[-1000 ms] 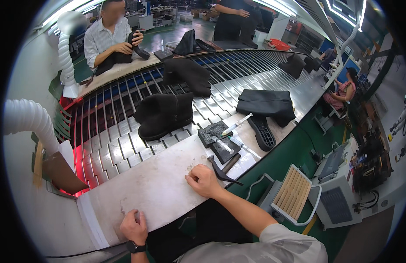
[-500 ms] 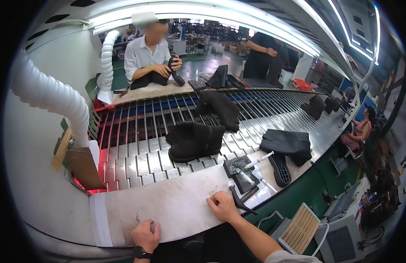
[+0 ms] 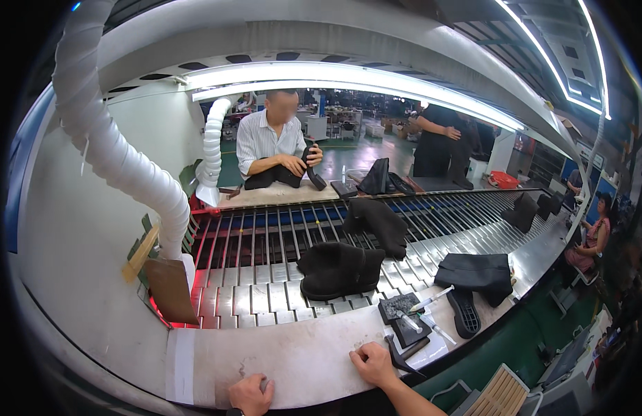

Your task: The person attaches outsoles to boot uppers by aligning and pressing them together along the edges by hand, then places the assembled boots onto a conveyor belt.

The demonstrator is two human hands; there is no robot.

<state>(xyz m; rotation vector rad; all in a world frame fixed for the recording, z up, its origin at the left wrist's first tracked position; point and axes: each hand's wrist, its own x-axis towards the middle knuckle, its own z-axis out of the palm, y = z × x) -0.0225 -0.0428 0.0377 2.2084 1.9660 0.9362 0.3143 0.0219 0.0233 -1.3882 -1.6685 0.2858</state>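
On the pale worktop at the near edge, my left hand (image 3: 250, 394) rests with its fingers curled in and nothing visible in them. Farther right, my right hand (image 3: 371, 362) also lies on the worktop, loosely closed and apparently holding nothing. A hammer (image 3: 402, 355) with a dark head is just right of it. Beyond are dark blocks (image 3: 410, 333) with syringes (image 3: 432, 299) lying on and beside them. A black boot (image 3: 476, 274) lies on its side at the right, near a boot sole (image 3: 465, 315). On the slatted conveyor stands a dark ankle boot (image 3: 340, 270).
Another dark boot (image 3: 378, 225) lies farther across the conveyor (image 3: 248, 298). At the far bench a person (image 3: 276, 142) handles a dark boot; another person (image 3: 435, 149) stands to the right. A white flexible duct (image 3: 137, 184) and brown flap (image 3: 172, 291) hang at the left.
My view has tilted upward, so the whole scene sits lower and farther right. Both hands stay at their places on the worktop; the boots and tools show no clear movement of their own.
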